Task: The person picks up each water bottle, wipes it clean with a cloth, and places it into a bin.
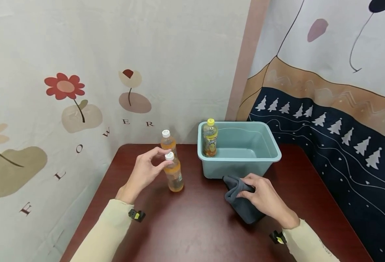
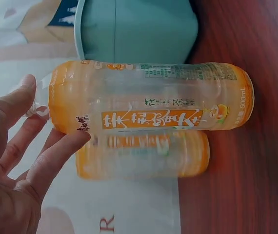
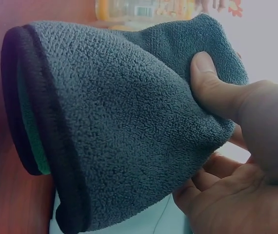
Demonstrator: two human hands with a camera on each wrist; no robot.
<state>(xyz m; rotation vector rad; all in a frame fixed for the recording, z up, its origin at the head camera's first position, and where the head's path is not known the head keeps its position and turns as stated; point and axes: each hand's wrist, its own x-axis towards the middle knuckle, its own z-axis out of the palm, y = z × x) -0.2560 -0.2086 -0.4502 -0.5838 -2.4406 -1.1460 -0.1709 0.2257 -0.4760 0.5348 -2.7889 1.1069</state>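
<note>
My left hand (image 1: 144,171) pinches the white-capped neck of a clear plastic drink bottle (image 1: 174,176) with an orange label, which stands upright on the table. A second bottle (image 1: 168,142) of the same kind is right behind it. In the left wrist view, thumb and fingers surround the neck of the nearer bottle (image 2: 153,97). A folded dark grey towel (image 1: 246,211) hangs from my right hand (image 1: 267,196), gripped between thumb and fingers. In the right wrist view, the towel (image 3: 114,117) shows a dark bound edge and a green inner side.
A light blue plastic bin (image 1: 233,168) stands at the back of the dark red table (image 1: 192,233), just beyond the towel. Inside its left end is an upright bottle with a yellow cap (image 1: 210,140). Printed cloth walls (image 1: 179,72) rise behind the table and along its right side.
</note>
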